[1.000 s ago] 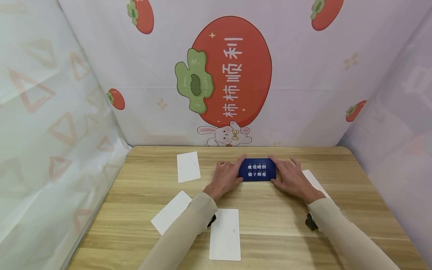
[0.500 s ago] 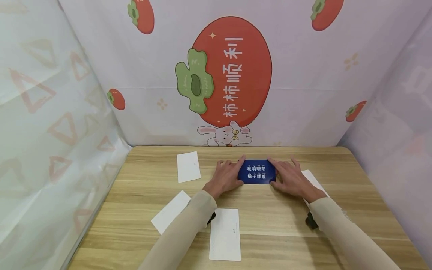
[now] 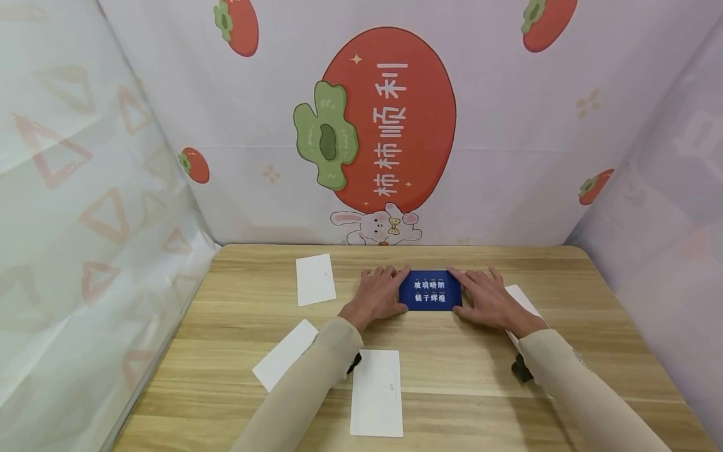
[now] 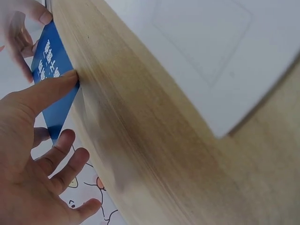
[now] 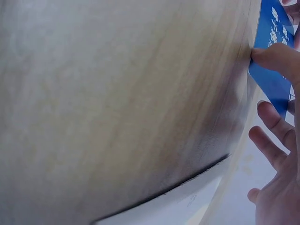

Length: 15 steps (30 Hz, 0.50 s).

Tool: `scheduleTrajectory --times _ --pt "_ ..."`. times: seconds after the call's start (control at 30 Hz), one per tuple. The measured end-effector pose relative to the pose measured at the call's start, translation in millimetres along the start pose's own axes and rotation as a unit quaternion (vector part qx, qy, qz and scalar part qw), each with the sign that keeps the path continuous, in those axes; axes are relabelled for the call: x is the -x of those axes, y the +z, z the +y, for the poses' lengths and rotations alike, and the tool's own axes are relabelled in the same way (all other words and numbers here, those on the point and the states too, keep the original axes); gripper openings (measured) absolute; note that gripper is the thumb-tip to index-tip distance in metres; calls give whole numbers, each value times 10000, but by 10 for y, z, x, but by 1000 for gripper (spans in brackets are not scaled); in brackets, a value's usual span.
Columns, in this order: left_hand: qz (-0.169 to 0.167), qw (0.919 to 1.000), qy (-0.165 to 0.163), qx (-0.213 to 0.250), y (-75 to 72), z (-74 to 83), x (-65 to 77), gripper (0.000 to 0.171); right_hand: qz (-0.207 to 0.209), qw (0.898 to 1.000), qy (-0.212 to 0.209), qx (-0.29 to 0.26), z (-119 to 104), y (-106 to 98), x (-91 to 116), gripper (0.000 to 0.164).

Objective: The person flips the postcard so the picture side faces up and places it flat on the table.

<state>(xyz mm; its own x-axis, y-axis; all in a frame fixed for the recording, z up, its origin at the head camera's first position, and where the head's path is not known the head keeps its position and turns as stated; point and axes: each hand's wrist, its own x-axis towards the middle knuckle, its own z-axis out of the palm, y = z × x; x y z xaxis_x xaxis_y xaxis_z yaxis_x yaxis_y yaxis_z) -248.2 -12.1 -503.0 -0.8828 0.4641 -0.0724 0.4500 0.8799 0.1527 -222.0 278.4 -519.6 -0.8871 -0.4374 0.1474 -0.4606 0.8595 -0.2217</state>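
Note:
A dark blue postcard [image 3: 430, 291] with two lines of white Chinese characters faces me near the back of the wooden table. My left hand [image 3: 374, 295] pinches its left end, the thumb at the near edge and the index finger at the far one. At the other end, my right hand [image 3: 487, 296] grips the card in the same way. In the left wrist view the blue card [image 4: 58, 110] shows beside the left hand [image 4: 33, 150], whose other fingers are spread behind it. Similarly, the right hand [image 5: 281, 154] holds the blue card [image 5: 269, 84] in the right wrist view.
White cards lie on the wooden table [image 3: 452, 402]: one at the back left [image 3: 315, 280], one partly under the left sleeve [image 3: 287, 354], one at the front middle [image 3: 376, 394]. Another white card [image 3: 524, 301] is partly hidden by the right forearm. A printed cloth [image 3: 480, 188] hangs behind.
The blue card has shifted slightly toward me and appears a little taller in view. Both hands keep hold of it at its ends. The white cards stay put.

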Motion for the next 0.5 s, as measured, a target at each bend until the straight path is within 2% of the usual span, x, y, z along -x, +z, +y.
scheduleTrajectory --times 0.2,0.5 --pt "-78 9999 -24 -62 -8 -8 23 95 -51 9999 75 -72 0 -1 7 91" --pt "-157 9997 99 -182 5 -42 66 77 -60 9999 81 15 -7 23 14 80"
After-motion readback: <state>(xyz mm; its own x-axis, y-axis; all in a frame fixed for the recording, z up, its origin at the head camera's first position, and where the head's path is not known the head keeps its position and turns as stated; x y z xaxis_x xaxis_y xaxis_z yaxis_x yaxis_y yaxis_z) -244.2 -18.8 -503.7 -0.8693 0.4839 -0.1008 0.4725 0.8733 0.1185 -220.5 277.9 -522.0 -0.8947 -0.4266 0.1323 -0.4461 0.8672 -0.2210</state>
